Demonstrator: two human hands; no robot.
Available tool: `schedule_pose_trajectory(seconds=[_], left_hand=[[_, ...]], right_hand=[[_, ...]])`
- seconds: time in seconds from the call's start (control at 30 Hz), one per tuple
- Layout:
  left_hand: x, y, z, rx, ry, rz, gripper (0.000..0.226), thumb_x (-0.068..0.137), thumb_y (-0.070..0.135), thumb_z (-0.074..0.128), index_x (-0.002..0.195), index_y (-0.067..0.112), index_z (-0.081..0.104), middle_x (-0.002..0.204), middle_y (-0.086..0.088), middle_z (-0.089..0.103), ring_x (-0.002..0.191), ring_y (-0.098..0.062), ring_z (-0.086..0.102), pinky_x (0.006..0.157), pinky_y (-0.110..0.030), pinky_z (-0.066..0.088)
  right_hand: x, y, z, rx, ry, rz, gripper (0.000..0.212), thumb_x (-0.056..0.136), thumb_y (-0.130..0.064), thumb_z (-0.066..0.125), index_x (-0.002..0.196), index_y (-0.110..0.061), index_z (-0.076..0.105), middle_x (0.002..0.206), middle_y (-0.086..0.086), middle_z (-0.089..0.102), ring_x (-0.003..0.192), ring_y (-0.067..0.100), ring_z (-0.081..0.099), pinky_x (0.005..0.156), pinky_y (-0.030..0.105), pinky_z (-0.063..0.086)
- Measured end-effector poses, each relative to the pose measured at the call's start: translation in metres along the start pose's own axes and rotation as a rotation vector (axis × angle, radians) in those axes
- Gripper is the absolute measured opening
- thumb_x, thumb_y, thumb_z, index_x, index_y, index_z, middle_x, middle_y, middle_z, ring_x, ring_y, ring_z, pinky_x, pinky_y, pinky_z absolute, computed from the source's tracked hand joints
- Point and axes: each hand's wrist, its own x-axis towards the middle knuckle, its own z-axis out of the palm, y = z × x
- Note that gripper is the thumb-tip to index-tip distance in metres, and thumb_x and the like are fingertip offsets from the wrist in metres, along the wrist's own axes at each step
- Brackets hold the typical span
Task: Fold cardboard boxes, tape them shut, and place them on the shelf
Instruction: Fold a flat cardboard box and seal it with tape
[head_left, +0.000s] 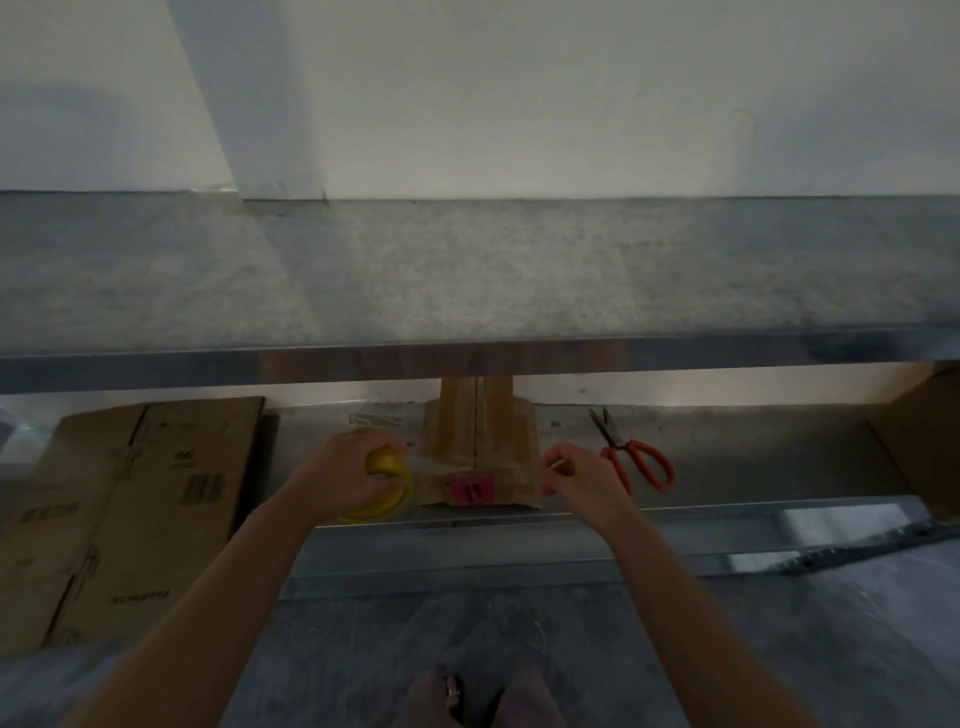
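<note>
- the cardboard box (478, 441) stands in the middle of the lower shelf (675, 512), close to its front edge. its far part is hidden behind the rim of the upper shelf (467, 280).
- a seam runs down the middle of the box's top, between two closed flaps, and a pink label (470, 488) sits low on the near face.
- the left hand (353, 462) is just left of the box. its grip is closed round a yellow tape roll (384, 499), fingers curled over the top of the ring.
- the right hand (582, 475) is just right of the box. its grip is a narrow pinch of thumb and fingertips on the free end of the tape.
- a clear strip of tape (514, 475) is stretched between the two hands, across the near face of the box just above the label. the picture does not show whether it touches the cardboard.
- orange-handled scissors (636, 457) lie on the lower shelf right of the right hand, blades pointing away from the person.
- a stack of flattened boxes (130, 509) lies at the left end of the lower shelf, well apart from the box being taped.
- another brown carton (919, 447) stands at the far right edge, only partly in view.
- the upper shelf is a grey, speckled surface against a pale wall (519, 93).
- both forearms reach forward from the bottom of the view, over a grey floor (467, 634).
</note>
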Motion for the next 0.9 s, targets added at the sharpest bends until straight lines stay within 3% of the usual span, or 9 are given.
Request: schedule_pose_trajectory(seconds=[0.17, 0.33, 0.5, 0.53, 0.63, 0.7, 0.8, 0.9], left_hand=[[0.010, -0.004, 0.014, 0.006, -0.023, -0.013, 0.039, 0.077, 0.041, 0.072, 0.111, 0.043, 0.053, 0.112, 0.013, 0.054, 0.101, -0.012, 0.053, 0.081, -0.029, 0.042], [0.021, -0.006, 0.028, -0.015, -0.107, -0.066, 0.073, 0.065, 0.065, 0.054, 0.135, 0.048, 0.042, 0.134, 0.008, 0.055, 0.114, -0.017, 0.055, 0.094, -0.041, 0.048], [0.032, -0.003, 0.029, 0.056, -0.117, -0.016, 0.071, 0.081, 0.043, 0.067, 0.143, 0.048, 0.032, 0.143, 0.003, 0.049, 0.124, -0.019, 0.051, 0.098, -0.032, 0.042], [0.033, -0.003, 0.030, 0.067, -0.111, -0.011, 0.071, 0.082, 0.041, 0.068, 0.143, 0.047, 0.032, 0.143, 0.002, 0.048, 0.124, -0.019, 0.050, 0.097, -0.031, 0.041], [0.031, -0.002, 0.032, 0.082, -0.086, 0.010, 0.072, 0.083, 0.039, 0.069, 0.144, 0.046, 0.031, 0.144, 0.002, 0.048, 0.126, -0.018, 0.049, 0.099, -0.031, 0.040], [0.029, -0.003, 0.033, 0.092, -0.080, 0.015, 0.072, 0.083, 0.042, 0.068, 0.144, 0.046, 0.030, 0.144, 0.002, 0.047, 0.126, -0.018, 0.048, 0.099, -0.031, 0.039], [0.027, -0.003, 0.033, 0.064, -0.067, 0.032, 0.071, 0.084, 0.042, 0.067, 0.144, 0.046, 0.029, 0.140, 0.003, 0.052, 0.121, -0.017, 0.052, 0.097, -0.031, 0.041], [0.027, -0.003, 0.035, 0.062, -0.058, 0.030, 0.072, 0.082, 0.045, 0.067, 0.144, 0.047, 0.029, 0.137, 0.003, 0.054, 0.119, -0.018, 0.053, 0.095, -0.032, 0.043]], right_hand=[[0.008, 0.007, 0.008, 0.016, 0.004, 0.007, 0.013, 0.093, -0.022, 0.065, 0.082, -0.027, 0.059, 0.078, -0.009, 0.067, 0.071, -0.001, 0.062, 0.059, 0.011, 0.040], [0.018, 0.019, 0.023, 0.061, 0.023, -0.009, 0.008, 0.096, -0.018, 0.059, 0.092, -0.024, 0.061, 0.088, -0.004, 0.066, 0.081, 0.009, 0.061, 0.063, 0.014, 0.038], [0.021, 0.019, 0.044, 0.173, 0.081, -0.008, 0.009, 0.099, -0.016, 0.053, 0.102, -0.022, 0.058, 0.090, -0.005, 0.065, 0.076, 0.007, 0.059, 0.058, 0.011, 0.045], [0.021, 0.020, 0.048, 0.212, 0.091, 0.007, 0.010, 0.100, -0.016, 0.052, 0.101, -0.025, 0.055, 0.091, -0.006, 0.065, 0.077, 0.008, 0.060, 0.061, 0.012, 0.047], [0.023, 0.029, 0.059, 0.301, 0.049, 0.064, 0.017, 0.099, -0.020, 0.053, 0.098, -0.037, 0.049, 0.095, -0.005, 0.066, 0.087, 0.018, 0.067, 0.082, 0.043, 0.057], [0.025, 0.036, 0.065, 0.357, -0.001, 0.105, 0.017, 0.097, -0.029, 0.054, 0.099, -0.044, 0.047, 0.099, -0.004, 0.067, 0.090, 0.022, 0.069, 0.083, 0.051, 0.057], [0.014, 0.031, 0.059, 0.295, 0.122, 0.059, 0.018, 0.096, -0.024, 0.057, 0.108, -0.034, 0.049, 0.106, -0.003, 0.063, 0.098, 0.021, 0.065, 0.085, 0.040, 0.055], [-0.004, 0.022, 0.048, 0.185, 0.274, -0.142, 0.030, 0.100, -0.029, 0.052, 0.130, -0.025, 0.053, 0.128, -0.005, 0.055, 0.115, 0.011, 0.056, 0.098, 0.031, 0.048]])
